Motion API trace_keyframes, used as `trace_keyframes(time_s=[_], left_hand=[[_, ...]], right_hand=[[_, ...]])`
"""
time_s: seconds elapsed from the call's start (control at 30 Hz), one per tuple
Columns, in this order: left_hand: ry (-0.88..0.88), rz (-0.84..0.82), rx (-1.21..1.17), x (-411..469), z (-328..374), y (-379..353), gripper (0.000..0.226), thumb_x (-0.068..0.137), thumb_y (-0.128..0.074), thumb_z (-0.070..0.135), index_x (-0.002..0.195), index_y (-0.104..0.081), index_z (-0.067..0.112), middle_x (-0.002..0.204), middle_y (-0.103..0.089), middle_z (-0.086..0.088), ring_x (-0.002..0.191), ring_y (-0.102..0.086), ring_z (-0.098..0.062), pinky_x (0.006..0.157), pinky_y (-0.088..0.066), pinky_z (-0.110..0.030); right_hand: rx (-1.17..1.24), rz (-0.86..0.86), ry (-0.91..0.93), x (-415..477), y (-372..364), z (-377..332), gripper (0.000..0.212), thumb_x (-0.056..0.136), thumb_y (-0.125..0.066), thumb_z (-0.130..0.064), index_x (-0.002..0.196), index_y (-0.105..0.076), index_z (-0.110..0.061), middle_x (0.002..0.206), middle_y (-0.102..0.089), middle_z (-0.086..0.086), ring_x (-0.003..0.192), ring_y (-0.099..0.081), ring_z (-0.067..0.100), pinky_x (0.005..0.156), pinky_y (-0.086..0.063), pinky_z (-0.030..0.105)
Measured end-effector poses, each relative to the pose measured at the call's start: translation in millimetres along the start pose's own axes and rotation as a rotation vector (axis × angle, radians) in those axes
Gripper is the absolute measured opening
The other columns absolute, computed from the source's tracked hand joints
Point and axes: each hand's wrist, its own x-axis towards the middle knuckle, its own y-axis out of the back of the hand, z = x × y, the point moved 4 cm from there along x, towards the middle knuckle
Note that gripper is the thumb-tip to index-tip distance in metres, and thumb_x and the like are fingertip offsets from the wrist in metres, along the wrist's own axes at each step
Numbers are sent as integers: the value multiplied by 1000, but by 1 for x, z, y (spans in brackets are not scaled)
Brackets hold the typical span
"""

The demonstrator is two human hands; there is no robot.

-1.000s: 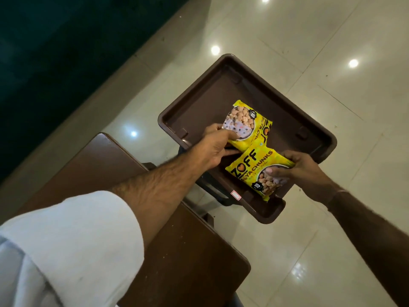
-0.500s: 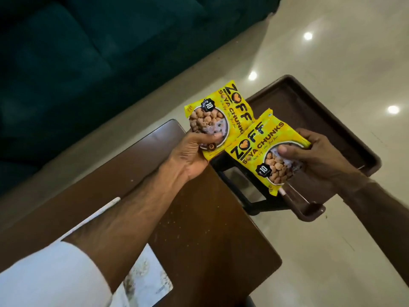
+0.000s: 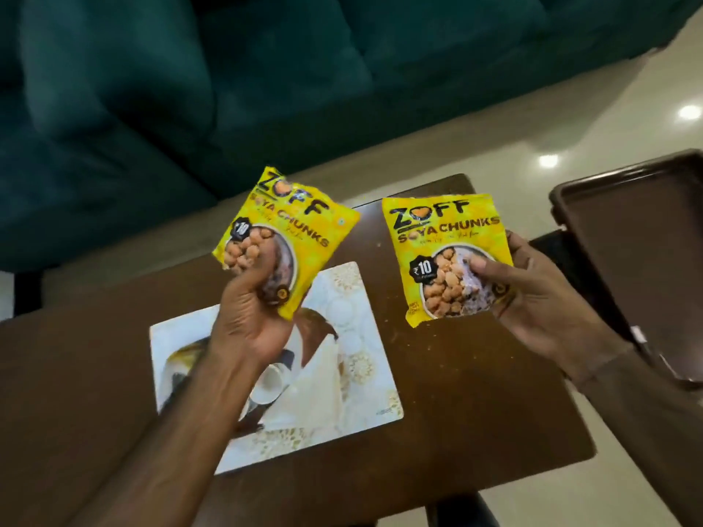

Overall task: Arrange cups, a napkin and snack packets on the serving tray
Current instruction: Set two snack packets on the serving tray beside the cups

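Observation:
Two yellow soya-chunk snack packets are held up over the brown table point(image 3: 475, 393). My left hand point(image 3: 251, 317) grips the left packet point(image 3: 300, 226) by its lower edge, tilted to the right. My right hand point(image 3: 540, 298) holds the right packet point(image 3: 441, 237) upright by its lower right corner. The dark brown serving tray point(image 3: 624, 252) sits at the right edge of view, off the table's right end, with nothing visible in it. No cups or napkin are in view.
A white and gold printed placemat point(image 3: 342, 374) lies on the table under my left hand. A dark green sofa point(image 3: 190, 89) runs along the far side. Glossy beige floor tiles point(image 3: 608, 116) show at the right and front.
Both hands lifted the two packets out of the tray and carried them left over the table. The packets have spread apart, and the tray now lies at the right edge of view.

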Motion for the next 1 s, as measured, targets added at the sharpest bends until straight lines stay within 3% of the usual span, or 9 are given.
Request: trace_keyframes(time_s=[0.13,0.27,0.33,0.43,0.5,0.6,0.73,0.9,1.0], left_hand=[[-106,159,-55,-36,49,88,46,103,-44,41,139,-56,17,139,-61,-8,127,-59,-27,101,-50,-44],[-173,318,-68,-68,73,182,48,99,-51,35,144,-52,17,140,-60,-7,128,-58,-27,104,-47,-46],[-188,395,-83,-83,73,225,38,99,-55,28,135,-60,18,138,-61,-3,128,-58,-24,105,-46,-43],[-185,469,-71,-100,61,276,19,99,-53,17,99,-71,22,114,-70,-1,107,-69,-17,89,-57,-35],[-163,520,-63,-107,48,304,18,99,-51,14,102,-68,21,113,-70,-3,105,-69,-18,90,-57,-36],[-96,597,-86,-108,23,335,16,100,-51,12,108,-64,15,112,-70,-5,101,-69,-17,86,-58,-33],[-25,693,-116,-99,-5,358,12,98,-55,10,107,-63,8,109,-68,-7,94,-69,-16,76,-61,-26],[31,762,-71,-80,-18,367,15,93,-62,5,108,-65,7,107,-68,-7,98,-66,-19,74,-59,-30],[14,848,13,-77,-18,369,34,87,-71,4,120,-64,2,110,-70,-10,101,-67,-24,76,-55,-33]], right_hand=[[4,18,-98,-4,-33,58,48,80,-68,-6,128,-61,-6,124,-69,18,104,-70,32,81,-60,44],[-22,112,-189,-3,-61,113,52,75,-70,-7,126,-62,-7,121,-71,16,99,-73,30,76,-61,40],[-43,140,-227,-3,-72,139,48,77,-68,-5,125,-62,-7,116,-73,15,93,-75,29,68,-61,36],[-127,188,-264,-3,-82,172,36,87,-63,1,122,-65,-10,110,-76,10,88,-76,25,62,-60,32],[-192,235,-274,-1,-86,193,33,91,-59,2,119,-66,-13,108,-77,8,86,-76,23,62,-60,32],[-272,300,-283,4,-87,217,35,92,-58,3,122,-63,-12,112,-75,9,89,-75,24,69,-61,37],[-410,350,-287,12,-85,242,44,91,-59,1,133,-53,-8,122,-68,13,109,-66,35,92,-53,53],[-535,392,-218,22,-88,252,29,89,-58,4,103,-61,-21,85,-74,-5,79,-70,20,62,-55,30],[-643,405,-178,23,-90,256,28,91,-60,-1,107,-57,-24,93,-72,-6,80,-68,12,63,-51,27]])
